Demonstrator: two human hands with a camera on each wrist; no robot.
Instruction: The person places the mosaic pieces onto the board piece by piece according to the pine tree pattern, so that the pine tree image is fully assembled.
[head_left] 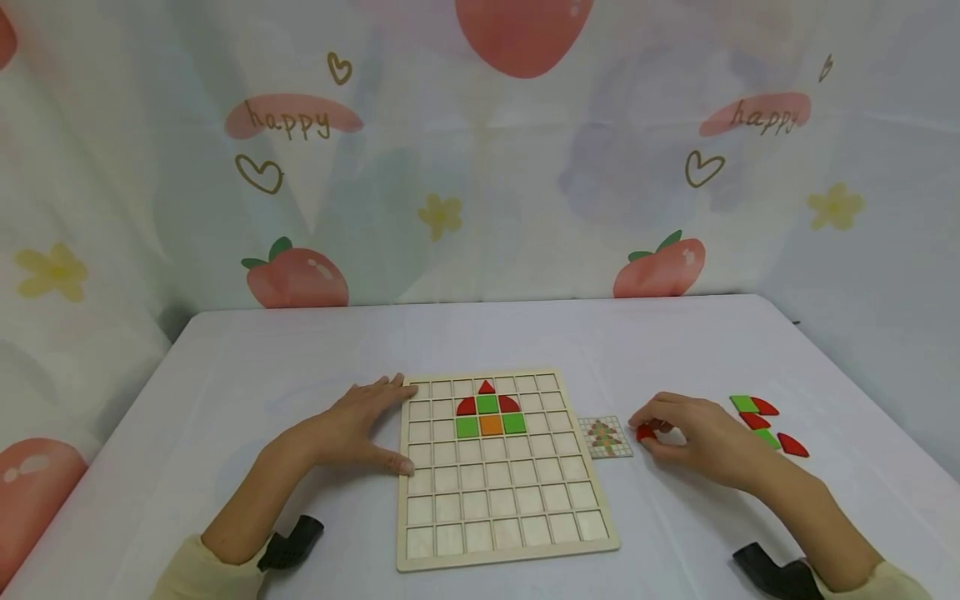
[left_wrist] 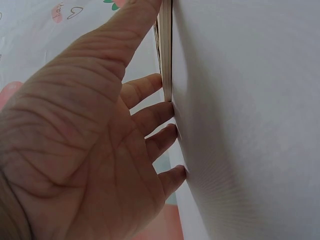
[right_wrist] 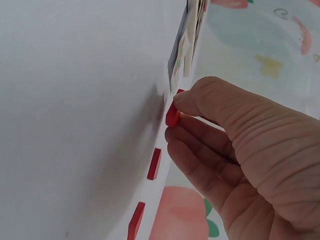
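Observation:
My left hand rests against the left edge of a wooden grid board, thumb and fingers extended and spread along it. On the board's upper part sit a red triangle, two red quarter-round tiles, several green squares and an orange square. To the right of the board, my right hand pinches a red tile between thumb and fingers, close over the white tabletop. Its full outline is partly hidden by the fingertips. A small pattern card lies between board and right hand.
Several loose red and green tiles lie on the table beyond my right hand, partly overlapped by it in the head view. The white table ends at a printed curtain behind and at the sides.

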